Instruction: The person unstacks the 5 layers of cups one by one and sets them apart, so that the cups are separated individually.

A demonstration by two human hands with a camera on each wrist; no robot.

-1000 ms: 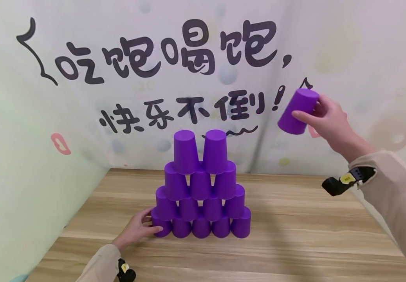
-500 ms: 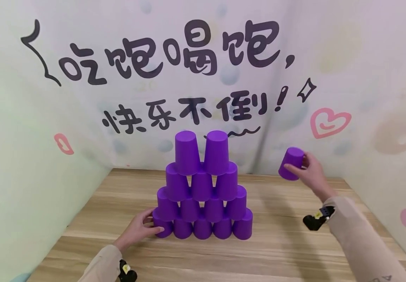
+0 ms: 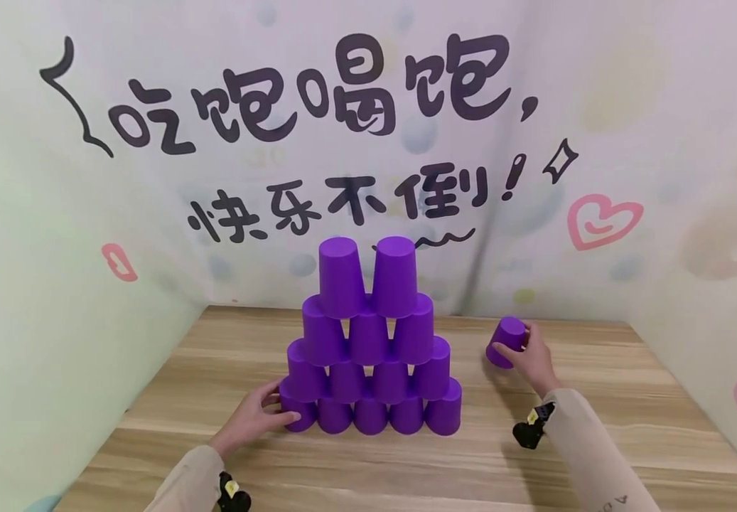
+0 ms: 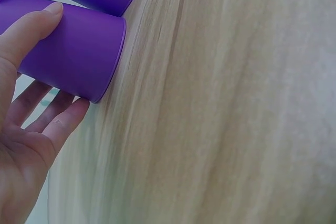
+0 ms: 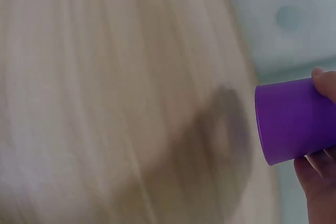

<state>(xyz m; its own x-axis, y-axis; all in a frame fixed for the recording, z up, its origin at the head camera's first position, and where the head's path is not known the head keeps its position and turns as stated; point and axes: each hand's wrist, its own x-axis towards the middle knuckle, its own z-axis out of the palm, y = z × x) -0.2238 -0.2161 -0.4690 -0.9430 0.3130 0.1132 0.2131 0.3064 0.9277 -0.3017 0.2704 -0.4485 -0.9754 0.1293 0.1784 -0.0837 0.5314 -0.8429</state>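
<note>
Right fingers [image 5: 310, 179] gripping lone cup [image 3: 507, 340], left fingers [image 4: 64, 125] gripping corner cup [image 4: 81, 51], 14-cup pyramid [image 3: 369, 341] between

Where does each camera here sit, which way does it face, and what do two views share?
Head: worn on the head, facing forward and down at the cup pyramid and wall; left grip, right grip and both sleeves show.
Left wrist: worn there, facing the bottom-left cup and table; thumb and fingers show.
Right wrist: worn there, facing the lone cup and table; part of the right grip shows.
Shared: head and right wrist views both show the lone cup.
</note>
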